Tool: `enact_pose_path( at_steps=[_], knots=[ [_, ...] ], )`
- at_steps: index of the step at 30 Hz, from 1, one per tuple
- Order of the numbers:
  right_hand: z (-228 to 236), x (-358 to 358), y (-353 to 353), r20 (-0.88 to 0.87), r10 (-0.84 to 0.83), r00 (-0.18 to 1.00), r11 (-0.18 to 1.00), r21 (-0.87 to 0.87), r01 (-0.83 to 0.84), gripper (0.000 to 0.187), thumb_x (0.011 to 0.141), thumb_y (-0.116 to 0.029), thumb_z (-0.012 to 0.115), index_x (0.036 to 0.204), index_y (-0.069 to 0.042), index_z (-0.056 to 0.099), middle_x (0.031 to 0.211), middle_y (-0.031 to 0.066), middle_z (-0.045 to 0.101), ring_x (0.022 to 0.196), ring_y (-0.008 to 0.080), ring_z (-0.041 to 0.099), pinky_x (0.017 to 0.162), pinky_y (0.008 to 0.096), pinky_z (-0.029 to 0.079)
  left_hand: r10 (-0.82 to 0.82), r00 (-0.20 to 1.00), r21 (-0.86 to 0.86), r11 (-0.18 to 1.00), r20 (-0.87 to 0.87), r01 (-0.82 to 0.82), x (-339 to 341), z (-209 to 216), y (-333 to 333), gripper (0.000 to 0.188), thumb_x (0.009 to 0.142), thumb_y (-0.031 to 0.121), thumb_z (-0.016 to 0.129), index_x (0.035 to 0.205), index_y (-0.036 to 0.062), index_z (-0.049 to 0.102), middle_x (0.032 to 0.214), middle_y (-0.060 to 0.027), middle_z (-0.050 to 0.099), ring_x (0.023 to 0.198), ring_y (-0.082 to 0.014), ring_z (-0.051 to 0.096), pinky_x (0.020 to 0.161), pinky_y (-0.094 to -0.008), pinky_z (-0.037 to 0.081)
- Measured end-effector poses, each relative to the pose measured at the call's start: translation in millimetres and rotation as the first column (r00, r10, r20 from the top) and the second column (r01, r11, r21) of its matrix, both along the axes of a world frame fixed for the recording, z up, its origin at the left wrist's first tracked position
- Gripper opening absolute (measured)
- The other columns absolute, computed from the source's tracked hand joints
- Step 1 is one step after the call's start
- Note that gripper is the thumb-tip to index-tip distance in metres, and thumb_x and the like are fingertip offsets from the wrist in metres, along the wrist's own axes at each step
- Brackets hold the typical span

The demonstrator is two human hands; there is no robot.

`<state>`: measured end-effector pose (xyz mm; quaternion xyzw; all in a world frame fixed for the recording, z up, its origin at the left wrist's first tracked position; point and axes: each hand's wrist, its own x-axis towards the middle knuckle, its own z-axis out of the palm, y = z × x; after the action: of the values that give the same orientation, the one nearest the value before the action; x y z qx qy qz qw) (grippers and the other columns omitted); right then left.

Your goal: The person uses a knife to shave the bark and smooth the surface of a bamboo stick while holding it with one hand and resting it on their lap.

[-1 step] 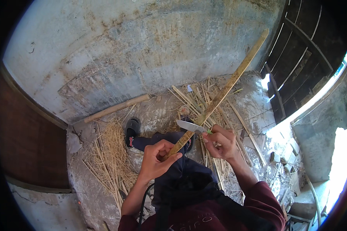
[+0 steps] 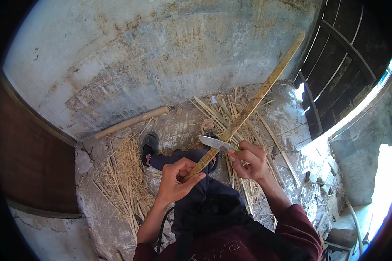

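Left hand point(image 2: 175, 179) is wrapped around the lower end of a long bamboo strip point(image 2: 252, 102), grip closed tight on it; the strip runs up and to the right from that grip, rising well above the floor toward the concrete wall point(image 2: 161, 56); right hand point(image 2: 248, 158) is clenched on the handle of a knife point(image 2: 215, 142), blade pointing left and laid across the strip just above the left grip; below, split bamboo slats point(image 2: 224, 114) and dry shavings point(image 2: 122, 174) litter the floor point(image 2: 178, 126); a dark sandal point(image 2: 149, 145) sits beside them; a bamboo pole point(image 2: 133, 122) lies along the wall's foot.
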<state>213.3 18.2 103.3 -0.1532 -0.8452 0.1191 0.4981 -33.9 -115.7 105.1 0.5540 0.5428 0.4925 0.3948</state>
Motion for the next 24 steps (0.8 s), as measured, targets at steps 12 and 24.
enact_pose_path(
  at_steps=[12, 24],
  knots=[
    [1.5, 5.9, 14.6, -0.047, 0.013, 0.999, 0.999, 0.038, -0.012, 0.019, 0.081, 0.004, 0.079, 0.096, -0.006, 0.072, 0.079, 0.0075, 0.064, 0.052, 0.019, 0.057, 0.044, 0.0333, 0.04, 0.02, 0.995, 0.103, 0.995, -0.094, -0.01, -6.3, -5.2, -7.4, 0.018, 0.091, 0.004, 0.085, 0.098, -0.0001, 0.069, 0.067, 0.0004, 0.069, 0.059, 0.0032, 0.053, 0.053, -0.0188, 0.036],
    [2.6, 40.3, 69.0, -0.227, -0.28, 0.933, 0.957, 0.013, 0.29, 0.011, 0.091, 0.005, 0.073, 0.088, -0.001, 0.064, 0.078, 0.0111, 0.067, 0.06, 0.0168, 0.062, 0.052, 0.0316, 0.044, 0.067, 0.99, 0.055, 0.997, -0.124, -0.06, -22.5, -23.1, -23.4, 0.019, 0.089, 0.003, 0.087, 0.096, 0.0015, 0.069, 0.067, 0.0004, 0.068, 0.057, 0.0027, 0.05, 0.05, -0.0209, 0.033]
  ],
)
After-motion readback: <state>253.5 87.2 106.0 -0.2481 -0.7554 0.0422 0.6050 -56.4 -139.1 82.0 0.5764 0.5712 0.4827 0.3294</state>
